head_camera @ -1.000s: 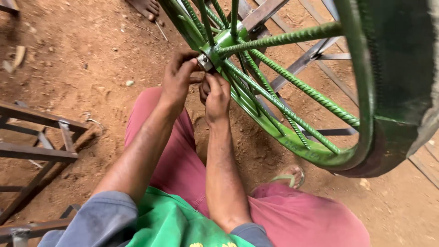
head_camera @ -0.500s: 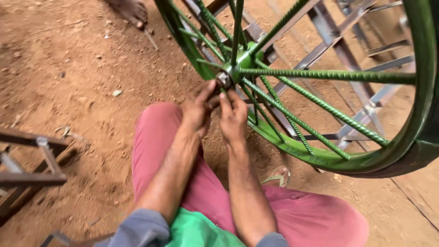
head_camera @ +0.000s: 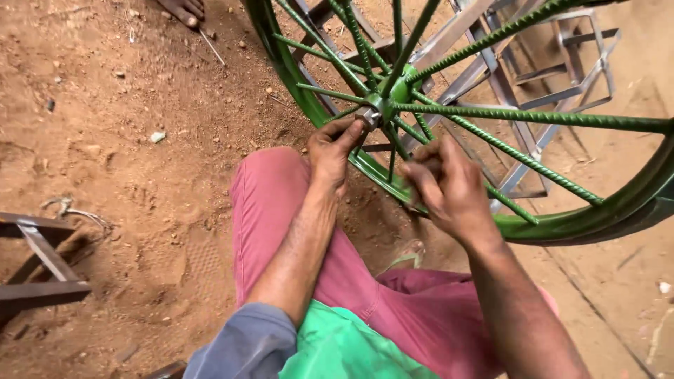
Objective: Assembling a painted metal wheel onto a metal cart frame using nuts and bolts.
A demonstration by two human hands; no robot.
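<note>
Hands: L fingertips pinching hub of green wheel; R curled, contents unclear

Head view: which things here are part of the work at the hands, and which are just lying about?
In the work:
- green spoked wheel
- its hub
- left hand, fingertips at the hub
- right hand, among the spokes

Lying about:
- grey metal frames behind the wheel
- dark metal frame
- small stone

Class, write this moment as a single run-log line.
left hand: fingertips on hub of green rebar-spoked metal wheel | right hand: curled beside lower spokes, contents unclear | ground: red dirt
</note>
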